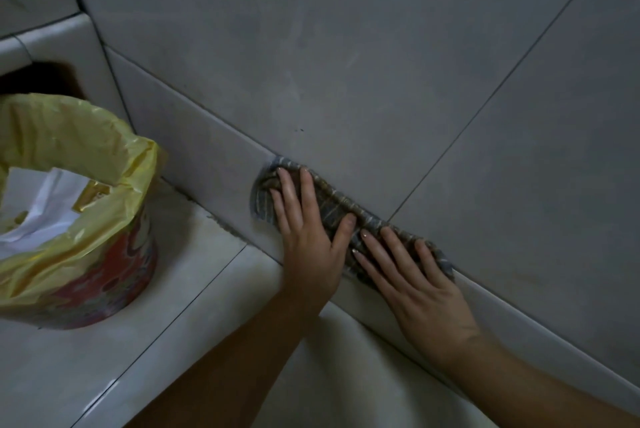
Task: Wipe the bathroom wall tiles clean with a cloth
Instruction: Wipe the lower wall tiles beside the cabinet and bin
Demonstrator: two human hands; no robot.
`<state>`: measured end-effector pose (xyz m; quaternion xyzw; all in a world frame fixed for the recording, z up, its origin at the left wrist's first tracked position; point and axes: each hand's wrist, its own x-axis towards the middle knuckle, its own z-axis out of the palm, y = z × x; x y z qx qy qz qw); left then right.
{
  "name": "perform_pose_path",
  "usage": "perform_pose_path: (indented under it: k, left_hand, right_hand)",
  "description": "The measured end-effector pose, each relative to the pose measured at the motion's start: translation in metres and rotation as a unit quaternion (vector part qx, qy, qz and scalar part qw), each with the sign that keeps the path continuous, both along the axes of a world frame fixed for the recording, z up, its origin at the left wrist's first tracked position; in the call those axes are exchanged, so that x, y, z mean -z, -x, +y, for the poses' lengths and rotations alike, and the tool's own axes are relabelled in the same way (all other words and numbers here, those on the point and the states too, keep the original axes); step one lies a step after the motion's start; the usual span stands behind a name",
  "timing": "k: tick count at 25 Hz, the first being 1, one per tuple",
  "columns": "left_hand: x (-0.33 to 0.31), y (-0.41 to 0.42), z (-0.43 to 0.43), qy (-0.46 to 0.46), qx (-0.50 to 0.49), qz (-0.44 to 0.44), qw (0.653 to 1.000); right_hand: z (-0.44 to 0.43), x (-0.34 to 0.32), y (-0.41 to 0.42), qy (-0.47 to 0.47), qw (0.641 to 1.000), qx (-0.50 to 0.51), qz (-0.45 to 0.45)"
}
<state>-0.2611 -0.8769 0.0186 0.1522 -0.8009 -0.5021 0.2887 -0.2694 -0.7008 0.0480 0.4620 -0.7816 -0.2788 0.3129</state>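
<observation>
- Both hands lie flat, palms down, on one striped cloth (pixel 334 211), pressing it against the low band of wall tiles (pixel 214 157) just above the floor, presumably so the pressure spreads along the strip
- The left hand (pixel 304 233) has its fingers spread open over the bunched end nearest the bin; it pins the cloth and does not close round it
- The right hand (pixel 412 275) is likewise open and flat on the other end, fingers splayed
- The cloth sits stretched along the grout line under the large grey tiles (pixel 346 64), likely to catch that seam
- Counted: two hands, one cloth, one bin (pixel 114 275) with one yellow liner (pixel 69 136), standing on the floor apart from the cloth
</observation>
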Motion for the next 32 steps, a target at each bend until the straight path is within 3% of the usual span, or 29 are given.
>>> perform_pose_path:
  k: [6,12,16,20,24,28,32]
  left_hand:
    - [-0.041,0.015,-0.029,0.011,-0.013,0.060,0.998]
    - [-0.007,0.023,-0.081,-0.025,-0.026,0.023,0.999]
    - [0.012,0.014,-0.065,-0.041,-0.015,0.004,0.999]
    - [-0.034,0.016,-0.037,0.029,0.003,0.066,0.997]
    - [-0.099,0.026,-0.028,0.131,-0.016,0.140,0.981]
    - [-0.102,0.038,-0.068,0.148,-0.045,0.148,0.977]
    - [-0.064,0.031,-0.082,0.075,-0.035,0.090,0.992]
  right_hand:
    - [-0.038,-0.036,0.005,0.089,0.996,0.016,0.027]
    - [-0.088,-0.002,0.023,0.023,0.999,-0.016,0.037]
    - [-0.080,0.011,0.016,0.011,1.000,-0.006,0.007]
    - [-0.048,-0.022,0.001,0.106,0.993,0.043,-0.002]
    - [-0.050,-0.066,0.005,0.191,0.979,0.047,0.055]
    - [-0.085,-0.077,0.020,0.159,0.984,0.018,0.079]
    - [-0.095,-0.050,0.022,0.096,0.993,0.010,0.063]
